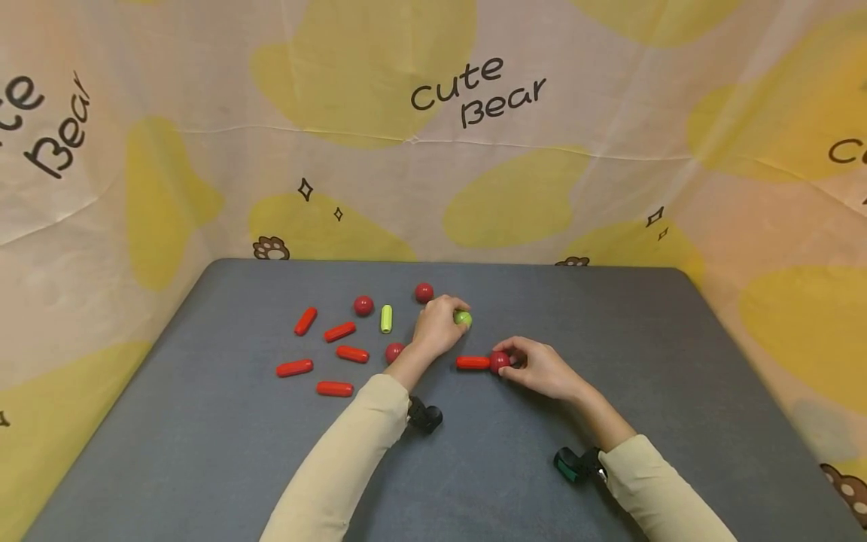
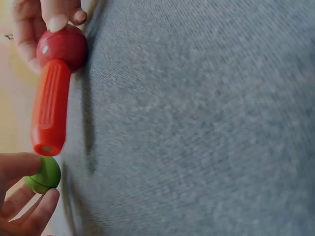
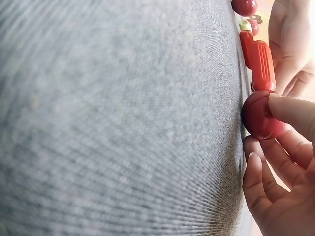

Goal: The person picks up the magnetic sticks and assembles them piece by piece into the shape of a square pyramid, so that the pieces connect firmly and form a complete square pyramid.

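Observation:
My left hand (image 1: pixel 438 325) pinches a lime-green ball (image 1: pixel 463 319) between thumb and fingers, toward the back of the table. In front and to the right of it, my right hand (image 1: pixel 546 370) holds a dark red ball (image 1: pixel 500 363) by its sides. From that ball an orange-red ribbed rod (image 1: pixel 472 363) points left, its end touching the ball. The left wrist view shows a small pale disc in the rod's free end, close to the green ball (image 2: pixel 47 174). Seen from the right wrist, thumb and fingers grip the red ball (image 3: pixel 261 115).
Several loose red rods (image 1: pixel 294 368) lie on the grey table (image 1: pixel 203 452) to the left. A yellow-green rod (image 1: pixel 386 319) and two red balls (image 1: pixel 363 305) (image 1: pixel 424 293) are behind them. Another red ball (image 1: pixel 394 352) is partly hidden by my left forearm. A patterned cloth (image 1: pixel 379 188) rises behind the table.

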`<move>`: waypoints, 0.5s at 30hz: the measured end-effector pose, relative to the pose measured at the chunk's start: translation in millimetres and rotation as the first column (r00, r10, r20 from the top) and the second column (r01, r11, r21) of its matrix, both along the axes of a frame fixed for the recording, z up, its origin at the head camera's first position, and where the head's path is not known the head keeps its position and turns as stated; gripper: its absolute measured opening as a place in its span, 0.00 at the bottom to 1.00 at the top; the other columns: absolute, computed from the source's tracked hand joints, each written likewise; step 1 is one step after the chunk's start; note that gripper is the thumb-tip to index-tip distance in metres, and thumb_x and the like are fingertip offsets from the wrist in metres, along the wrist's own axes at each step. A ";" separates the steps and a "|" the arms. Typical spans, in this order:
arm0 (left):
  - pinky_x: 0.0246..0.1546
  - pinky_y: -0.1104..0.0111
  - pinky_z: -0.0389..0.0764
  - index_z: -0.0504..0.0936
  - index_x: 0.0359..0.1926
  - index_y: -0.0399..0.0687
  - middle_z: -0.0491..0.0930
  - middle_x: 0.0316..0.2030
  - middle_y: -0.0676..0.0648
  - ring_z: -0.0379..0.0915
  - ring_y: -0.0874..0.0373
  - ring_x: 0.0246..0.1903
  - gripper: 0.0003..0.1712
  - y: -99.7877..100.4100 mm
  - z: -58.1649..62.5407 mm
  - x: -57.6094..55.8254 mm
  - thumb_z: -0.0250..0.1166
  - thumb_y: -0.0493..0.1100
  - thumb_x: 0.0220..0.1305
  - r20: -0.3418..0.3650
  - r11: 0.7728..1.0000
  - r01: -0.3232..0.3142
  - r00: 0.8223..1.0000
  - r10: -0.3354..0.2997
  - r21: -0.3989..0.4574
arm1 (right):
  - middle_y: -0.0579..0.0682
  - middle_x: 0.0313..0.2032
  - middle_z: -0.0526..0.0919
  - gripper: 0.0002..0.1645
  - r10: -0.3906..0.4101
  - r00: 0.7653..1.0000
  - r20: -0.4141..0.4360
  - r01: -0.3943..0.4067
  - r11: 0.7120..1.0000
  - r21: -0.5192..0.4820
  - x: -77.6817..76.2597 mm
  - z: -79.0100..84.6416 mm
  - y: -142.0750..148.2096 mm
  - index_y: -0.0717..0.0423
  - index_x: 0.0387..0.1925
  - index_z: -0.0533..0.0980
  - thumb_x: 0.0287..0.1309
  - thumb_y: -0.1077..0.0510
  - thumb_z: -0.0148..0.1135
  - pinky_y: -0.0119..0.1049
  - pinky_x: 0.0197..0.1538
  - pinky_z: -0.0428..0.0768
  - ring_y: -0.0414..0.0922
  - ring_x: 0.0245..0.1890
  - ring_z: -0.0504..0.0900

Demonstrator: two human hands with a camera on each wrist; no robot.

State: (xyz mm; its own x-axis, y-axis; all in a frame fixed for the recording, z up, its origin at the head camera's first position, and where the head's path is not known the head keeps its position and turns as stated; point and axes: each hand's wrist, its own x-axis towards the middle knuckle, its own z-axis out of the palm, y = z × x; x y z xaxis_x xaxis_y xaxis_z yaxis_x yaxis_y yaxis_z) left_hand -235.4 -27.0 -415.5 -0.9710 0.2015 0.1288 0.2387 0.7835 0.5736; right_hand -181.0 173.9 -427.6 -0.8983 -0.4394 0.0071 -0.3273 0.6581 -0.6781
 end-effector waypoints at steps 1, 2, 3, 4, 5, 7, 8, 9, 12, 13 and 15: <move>0.43 0.59 0.75 0.83 0.45 0.49 0.80 0.43 0.47 0.76 0.52 0.43 0.16 0.2 0.9 0.6 0.68 0.38 0.52 -0.002 1.000 0.006 1.000 -0.006 -0.004 | 0.45 0.35 0.80 0.18 -0.001 1.000 -0.001 0.001 1.000 0.000 0.0 0.1 0.0 0.51 0.47 0.76 0.51 0.57 0.66 0.32 0.36 0.74 0.39 0.34 0.76; 0.43 0.59 0.75 0.83 0.44 0.49 0.80 0.43 0.46 0.76 0.52 0.43 0.16 0.4 2.3 1.3 0.68 0.38 0.52 -0.006 1.000 0.013 1.000 -0.013 -0.004 | 0.45 0.35 0.80 0.19 -0.001 1.000 -0.002 0.001 1.000 0.002 0.1 0.1 0.0 0.51 0.47 0.76 0.51 0.57 0.66 0.32 0.36 0.74 0.39 0.34 0.76; 0.42 0.60 0.75 0.83 0.44 0.49 0.80 0.43 0.46 0.76 0.52 0.43 0.16 0.6 3.8 2.0 0.67 0.39 0.52 -0.012 1.000 0.021 1.000 -0.021 -0.005 | 0.45 0.35 0.80 0.19 -0.002 1.000 -0.001 0.002 1.000 0.002 0.1 0.2 0.2 0.51 0.47 0.76 0.51 0.57 0.66 0.32 0.36 0.74 0.39 0.34 0.76; 0.42 0.60 0.75 0.83 0.44 0.49 0.80 0.43 0.46 0.75 0.52 0.42 0.15 0.9 5.3 2.9 0.67 0.39 0.52 -0.017 1.000 0.028 0.999 -0.028 -0.006 | 0.45 0.35 0.80 0.19 -0.003 1.000 0.000 0.003 1.000 0.001 0.2 0.4 0.1 0.51 0.47 0.76 0.51 0.57 0.66 0.32 0.36 0.74 0.39 0.34 0.76; 0.41 0.60 0.75 0.83 0.44 0.49 0.80 0.43 0.46 0.75 0.52 0.41 0.15 1.1 7.0 4.1 0.67 0.39 0.52 -0.021 0.999 0.035 0.999 -0.035 -0.007 | 0.45 0.35 0.80 0.19 -0.004 1.000 0.002 0.004 1.000 0.001 0.3 0.3 0.4 0.51 0.47 0.76 0.51 0.57 0.66 0.32 0.36 0.74 0.39 0.34 0.76; 0.39 0.62 0.75 0.83 0.44 0.49 0.80 0.43 0.47 0.75 0.53 0.39 0.15 0.7 11.0 6.8 0.67 0.40 0.52 -0.027 0.999 0.049 0.998 -0.049 -0.014 | 0.45 0.35 0.80 0.19 -0.004 1.000 0.003 0.004 1.000 0.001 0.2 0.2 0.6 0.51 0.47 0.76 0.51 0.57 0.66 0.32 0.35 0.73 0.39 0.33 0.76; 0.38 0.63 0.74 0.83 0.44 0.49 0.80 0.42 0.47 0.74 0.54 0.38 0.15 0.2 13.3 8.5 0.67 0.40 0.52 -0.026 0.998 0.057 0.998 -0.058 -0.012 | 0.45 0.35 0.80 0.19 -0.003 1.000 0.004 0.003 1.000 0.001 0.2 0.2 0.7 0.51 0.47 0.76 0.51 0.57 0.66 0.32 0.35 0.73 0.38 0.33 0.76; 0.37 0.63 0.74 0.83 0.44 0.49 0.80 0.42 0.47 0.74 0.54 0.37 0.15 -0.4 15.1 10.0 0.67 0.40 0.52 -0.025 0.998 0.065 0.998 -0.065 -0.015 | 0.45 0.34 0.80 0.19 -0.003 1.000 0.004 0.003 1.000 -0.001 0.1 0.1 0.7 0.51 0.47 0.76 0.51 0.57 0.66 0.32 0.35 0.73 0.38 0.33 0.76; 0.37 0.64 0.74 0.82 0.44 0.47 0.80 0.40 0.47 0.74 0.56 0.36 0.15 -3.7 20.9 15.4 0.67 0.40 0.52 -0.023 0.995 0.096 0.995 -0.097 -0.009 | 0.45 0.34 0.80 0.19 0.001 1.000 0.001 -0.001 1.000 -0.005 0.0 -0.4 0.8 0.51 0.47 0.76 0.51 0.57 0.66 0.32 0.35 0.73 0.38 0.33 0.76; 0.37 0.64 0.75 0.82 0.43 0.47 0.80 0.40 0.47 0.74 0.56 0.36 0.15 -5.3 22.7 17.4 0.67 0.40 0.52 -0.027 0.994 0.108 0.994 -0.108 -0.002 | 0.45 0.34 0.80 0.19 0.001 1.000 -0.001 -0.001 1.000 -0.007 -0.1 -0.5 0.8 0.52 0.47 0.76 0.51 0.57 0.66 0.32 0.35 0.73 0.38 0.33 0.76; 0.39 0.63 0.75 0.82 0.44 0.46 0.80 0.40 0.48 0.75 0.56 0.37 0.16 -9.5 25.2 21.5 0.67 0.40 0.52 -0.038 0.992 0.130 0.991 -0.130 0.005 | 0.45 0.34 0.80 0.19 0.004 1.000 -0.003 -0.004 1.000 -0.010 -0.2 -0.7 0.4 0.52 0.47 0.76 0.51 0.58 0.66 0.31 0.35 0.73 0.38 0.33 0.76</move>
State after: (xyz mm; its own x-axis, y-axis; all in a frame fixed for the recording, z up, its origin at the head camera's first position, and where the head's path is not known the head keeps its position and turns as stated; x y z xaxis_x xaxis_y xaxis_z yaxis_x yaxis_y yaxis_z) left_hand -214.0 -36.5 -390.3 -0.9311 0.3243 0.1669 0.3597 0.7405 0.5677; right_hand -181.2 174.3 -428.4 -0.8965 -0.4428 0.0145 -0.3322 0.6502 -0.6833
